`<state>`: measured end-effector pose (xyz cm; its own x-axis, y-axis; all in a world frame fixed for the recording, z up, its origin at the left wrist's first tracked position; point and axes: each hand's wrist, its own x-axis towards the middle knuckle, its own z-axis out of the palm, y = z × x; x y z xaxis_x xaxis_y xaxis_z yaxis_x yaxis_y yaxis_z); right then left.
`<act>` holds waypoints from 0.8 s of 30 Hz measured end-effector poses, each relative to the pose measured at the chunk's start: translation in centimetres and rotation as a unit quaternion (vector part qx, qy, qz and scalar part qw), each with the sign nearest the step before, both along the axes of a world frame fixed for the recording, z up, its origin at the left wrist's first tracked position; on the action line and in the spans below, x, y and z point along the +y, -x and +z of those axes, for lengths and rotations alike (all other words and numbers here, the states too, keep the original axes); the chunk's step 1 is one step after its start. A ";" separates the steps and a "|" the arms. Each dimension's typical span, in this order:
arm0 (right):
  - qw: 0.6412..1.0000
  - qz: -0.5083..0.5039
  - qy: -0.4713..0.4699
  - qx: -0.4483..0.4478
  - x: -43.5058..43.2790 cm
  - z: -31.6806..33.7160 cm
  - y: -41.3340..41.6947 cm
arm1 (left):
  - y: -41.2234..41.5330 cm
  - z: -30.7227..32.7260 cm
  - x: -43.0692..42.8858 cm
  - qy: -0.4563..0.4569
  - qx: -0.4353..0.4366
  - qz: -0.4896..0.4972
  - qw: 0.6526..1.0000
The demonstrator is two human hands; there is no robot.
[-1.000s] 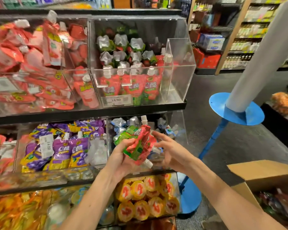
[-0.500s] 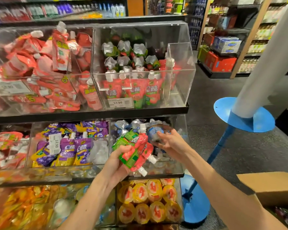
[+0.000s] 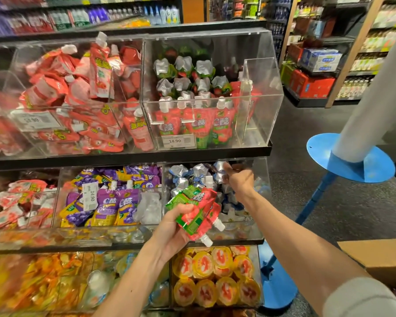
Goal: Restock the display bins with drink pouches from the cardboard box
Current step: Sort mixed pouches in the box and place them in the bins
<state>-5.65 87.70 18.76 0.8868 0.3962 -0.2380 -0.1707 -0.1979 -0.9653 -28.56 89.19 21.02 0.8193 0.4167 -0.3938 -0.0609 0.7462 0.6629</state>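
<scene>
Left hand point(image 3: 169, 227) gripping red-green drink pouches point(image 3: 197, 211) at centre frame, right hand point(image 3: 240, 181) reaching into silver-pouch bin point(image 3: 260, 202), its grip unclear

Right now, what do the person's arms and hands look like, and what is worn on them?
The left hand and right hand are bare: no gloves, rings or watch visible. Forearms are bare too. A light grey sleeve shows near the right elbow only.

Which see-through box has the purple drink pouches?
The clear plastic bin in the middle row, just left of where the right hand reaches. Only it holds purple-and-yellow spouted pouches; its neighbours hold red or silver ones.
</scene>
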 end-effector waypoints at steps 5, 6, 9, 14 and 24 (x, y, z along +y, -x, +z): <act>0.991 0.040 0.061 -0.107 -0.4 0.6 0.4 | -0.3 1.1 -0.3 0.001 0.034 0.028 0.999; 0.992 0.054 0.049 -0.105 -0.7 0.7 0.5 | -0.5 1.2 -0.2 0.002 0.039 0.037 0.999; 0.987 0.054 0.108 -0.109 -2.3 1.4 1.4 | -0.7 1.9 -0.5 0.002 0.041 0.050 0.998; 0.975 0.219 0.032 0.016 -7.1 3.8 6.9 | -1.2 2.5 -0.8 -0.021 0.045 0.053 0.997; 0.951 0.274 -0.081 0.119 -9.2 7.4 10.3 | -4.5 4.6 -4.8 -0.168 0.148 0.207 0.952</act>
